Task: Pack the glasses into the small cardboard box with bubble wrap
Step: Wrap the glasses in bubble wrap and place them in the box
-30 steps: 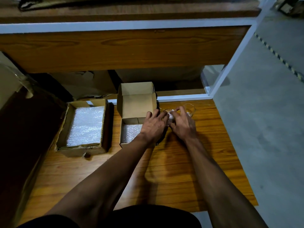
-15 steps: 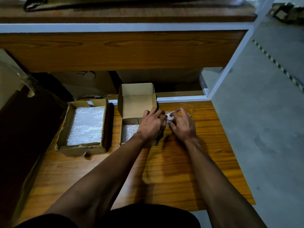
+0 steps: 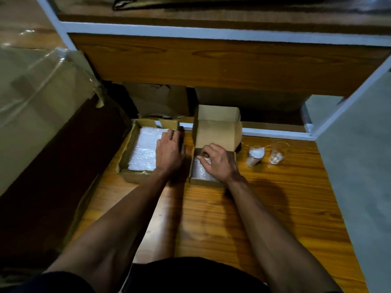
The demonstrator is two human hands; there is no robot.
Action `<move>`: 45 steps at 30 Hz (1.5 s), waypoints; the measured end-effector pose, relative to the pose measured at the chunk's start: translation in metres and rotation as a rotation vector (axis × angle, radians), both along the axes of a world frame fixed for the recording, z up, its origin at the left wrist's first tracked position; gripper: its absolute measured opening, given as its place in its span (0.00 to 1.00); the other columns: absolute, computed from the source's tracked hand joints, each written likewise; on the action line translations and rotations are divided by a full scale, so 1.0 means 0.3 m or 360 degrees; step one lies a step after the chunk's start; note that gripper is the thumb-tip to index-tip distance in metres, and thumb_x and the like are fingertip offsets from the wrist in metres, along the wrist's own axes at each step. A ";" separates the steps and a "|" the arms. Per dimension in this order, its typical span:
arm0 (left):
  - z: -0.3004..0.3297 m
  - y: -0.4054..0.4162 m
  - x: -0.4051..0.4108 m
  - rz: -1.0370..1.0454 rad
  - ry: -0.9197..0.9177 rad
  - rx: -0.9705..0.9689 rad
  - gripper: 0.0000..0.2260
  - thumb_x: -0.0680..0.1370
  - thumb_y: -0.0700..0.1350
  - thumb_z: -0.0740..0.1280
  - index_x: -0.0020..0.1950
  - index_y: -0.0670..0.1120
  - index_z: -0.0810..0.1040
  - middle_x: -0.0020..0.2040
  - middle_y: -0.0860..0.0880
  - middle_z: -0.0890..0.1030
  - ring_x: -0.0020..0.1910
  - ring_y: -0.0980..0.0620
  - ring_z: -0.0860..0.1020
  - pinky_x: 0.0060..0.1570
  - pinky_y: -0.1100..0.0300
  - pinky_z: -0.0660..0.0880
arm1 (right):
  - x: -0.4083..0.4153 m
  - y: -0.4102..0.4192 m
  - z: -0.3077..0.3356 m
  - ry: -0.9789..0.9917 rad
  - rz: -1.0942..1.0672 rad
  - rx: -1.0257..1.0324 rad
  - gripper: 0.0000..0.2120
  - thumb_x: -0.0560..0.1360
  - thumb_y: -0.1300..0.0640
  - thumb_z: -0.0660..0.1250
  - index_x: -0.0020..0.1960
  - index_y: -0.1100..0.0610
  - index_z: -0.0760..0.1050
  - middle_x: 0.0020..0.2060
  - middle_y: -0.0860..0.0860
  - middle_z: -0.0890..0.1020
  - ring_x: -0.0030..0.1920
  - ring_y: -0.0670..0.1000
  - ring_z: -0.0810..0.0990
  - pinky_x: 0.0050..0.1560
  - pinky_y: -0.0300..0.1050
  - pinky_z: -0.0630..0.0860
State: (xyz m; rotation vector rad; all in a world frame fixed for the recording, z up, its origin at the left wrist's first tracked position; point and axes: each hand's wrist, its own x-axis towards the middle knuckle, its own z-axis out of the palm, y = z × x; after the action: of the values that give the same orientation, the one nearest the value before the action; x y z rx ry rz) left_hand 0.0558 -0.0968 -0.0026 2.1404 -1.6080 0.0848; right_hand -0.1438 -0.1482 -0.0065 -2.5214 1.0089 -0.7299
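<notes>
The small cardboard box (image 3: 218, 134) stands open on the wooden table, its lid raised. A piece of bubble wrap (image 3: 201, 172) lines its bottom. My right hand (image 3: 220, 163) reaches into this box, its curled fingers pinching the bubble wrap. To the right stand two glasses: one glass (image 3: 255, 155) stuffed with white wrap, and an empty glass (image 3: 277, 153) beside it. My left hand (image 3: 169, 153) lies with straight fingers on the stack of bubble wrap sheets (image 3: 143, 149) inside a larger flat carton (image 3: 127, 154) on the left.
A low wooden shelf with a white frame (image 3: 211, 32) overhangs the back of the table (image 3: 275, 208). A big plastic-wrapped carton (image 3: 31, 113) leans at the left. More cardboard (image 3: 160, 98) sits under the shelf. Grey floor (image 3: 359, 166) lies to the right.
Both hands left the glasses and moved left: the right hand into the small box, the left hand onto the bubble wrap sheets. The two glasses now stand alone on the table.
</notes>
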 end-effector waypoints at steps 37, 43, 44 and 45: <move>-0.038 0.099 0.436 0.0035 0.1609 -0.0034 0.09 0.81 0.37 0.69 0.45 0.49 0.79 0.39 0.57 0.79 0.38 0.64 0.75 0.46 0.66 0.71 | 0.442 0.035 0.036 0.0342 0.0214 0.0059 0.50 0.71 0.59 0.77 0.82 0.38 0.53 0.82 0.50 0.54 0.72 0.60 0.65 0.65 0.59 0.74; 0.033 0.119 0.404 -0.0045 0.1724 0.0178 0.08 0.82 0.43 0.69 0.46 0.47 0.86 0.41 0.54 0.83 0.41 0.59 0.77 0.44 0.62 0.71 | 0.442 0.044 0.104 0.0130 0.0306 -0.0162 0.30 0.68 0.65 0.75 0.65 0.44 0.77 0.78 0.48 0.66 0.73 0.57 0.64 0.69 0.56 0.71; 0.045 0.121 0.399 -0.0075 0.1721 0.0214 0.07 0.82 0.44 0.69 0.49 0.46 0.87 0.44 0.51 0.86 0.43 0.57 0.78 0.46 0.60 0.72 | 0.440 0.038 0.109 0.0081 0.0317 -0.0181 0.26 0.67 0.67 0.75 0.60 0.46 0.79 0.74 0.47 0.71 0.72 0.56 0.66 0.68 0.56 0.71; 0.058 0.121 0.394 -0.0087 0.1732 0.0229 0.07 0.82 0.45 0.69 0.51 0.46 0.87 0.48 0.49 0.87 0.46 0.56 0.79 0.47 0.61 0.73 | 0.437 0.030 0.115 0.0025 0.0317 -0.0168 0.23 0.66 0.68 0.74 0.56 0.46 0.80 0.70 0.47 0.75 0.70 0.55 0.68 0.66 0.56 0.70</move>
State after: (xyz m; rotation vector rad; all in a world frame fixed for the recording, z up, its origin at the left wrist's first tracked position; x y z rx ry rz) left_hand 0.1739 -0.0604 0.0149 1.6841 -0.9955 -1.0456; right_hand -0.0128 -0.1392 0.0280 -2.6727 0.7273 -0.7219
